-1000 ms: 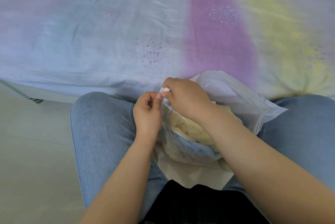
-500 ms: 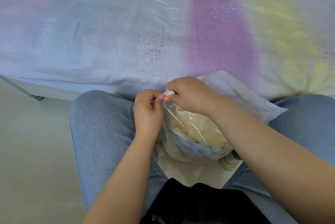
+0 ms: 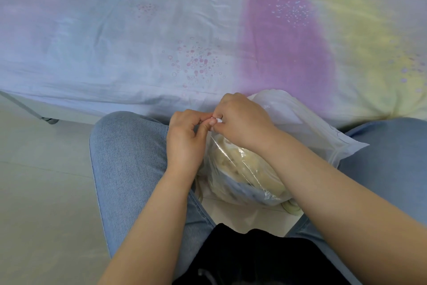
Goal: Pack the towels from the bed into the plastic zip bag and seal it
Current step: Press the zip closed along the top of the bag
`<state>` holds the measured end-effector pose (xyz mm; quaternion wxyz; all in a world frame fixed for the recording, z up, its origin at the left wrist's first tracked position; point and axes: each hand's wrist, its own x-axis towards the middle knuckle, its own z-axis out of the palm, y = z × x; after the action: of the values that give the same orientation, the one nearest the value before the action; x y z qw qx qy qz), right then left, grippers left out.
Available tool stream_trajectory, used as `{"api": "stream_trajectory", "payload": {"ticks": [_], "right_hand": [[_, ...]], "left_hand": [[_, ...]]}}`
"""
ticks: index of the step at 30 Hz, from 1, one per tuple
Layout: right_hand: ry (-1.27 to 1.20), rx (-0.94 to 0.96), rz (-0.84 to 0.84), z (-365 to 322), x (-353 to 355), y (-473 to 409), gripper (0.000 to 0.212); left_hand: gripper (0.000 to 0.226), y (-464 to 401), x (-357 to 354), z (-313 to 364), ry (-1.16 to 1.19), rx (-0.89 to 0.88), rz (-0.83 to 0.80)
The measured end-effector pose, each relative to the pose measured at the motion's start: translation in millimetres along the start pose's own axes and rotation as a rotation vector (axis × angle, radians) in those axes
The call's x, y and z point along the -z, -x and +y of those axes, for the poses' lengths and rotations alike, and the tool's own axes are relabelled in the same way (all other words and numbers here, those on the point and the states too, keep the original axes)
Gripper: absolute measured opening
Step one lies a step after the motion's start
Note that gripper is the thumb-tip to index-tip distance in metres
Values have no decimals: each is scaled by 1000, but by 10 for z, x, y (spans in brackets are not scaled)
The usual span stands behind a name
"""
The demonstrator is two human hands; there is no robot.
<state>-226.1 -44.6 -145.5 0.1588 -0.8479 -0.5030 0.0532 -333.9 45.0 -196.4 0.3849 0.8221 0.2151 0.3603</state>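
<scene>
The clear plastic zip bag point(image 3: 307, 127) lies between my knees against the bed's edge. Cream and blue towels point(image 3: 240, 164) show through its plastic. My left hand point(image 3: 184, 139) pinches the bag's left top corner, thumb against curled fingers. My right hand point(image 3: 242, 120) is right beside it, its fingers pinching a small white slider point(image 3: 218, 120) at the same end of the zip strip. The two hands touch. The rest of the bag's top runs off to the right, and whether that part is sealed cannot be told.
A pastel sheet of blue, purple and yellow covers the bed point(image 3: 161, 42) ahead. My legs in blue jeans point(image 3: 129, 157) flank the bag. Pale floor tiles point(image 3: 41, 180) lie to the left, with a metal bed leg point(image 3: 48, 120) at the far left.
My right hand has slid a little left and now meets my left hand at the bag's left corner. The bag has settled slightly lower between my knees.
</scene>
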Motion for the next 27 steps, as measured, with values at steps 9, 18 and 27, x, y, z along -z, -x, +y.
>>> {"api": "stream_trajectory", "payload": {"ticks": [9, 18, 27], "right_hand": [[7, 7, -18, -117, -2, 31, 21], [194, 23, -86, 176, 141, 296, 21], [319, 51, -2, 221, 118, 257, 16]], "left_hand": [[12, 52, -40, 56, -31, 158, 150], [17, -61, 43, -82, 135, 395, 299], [16, 38, -154, 110, -551, -384, -118]]}}
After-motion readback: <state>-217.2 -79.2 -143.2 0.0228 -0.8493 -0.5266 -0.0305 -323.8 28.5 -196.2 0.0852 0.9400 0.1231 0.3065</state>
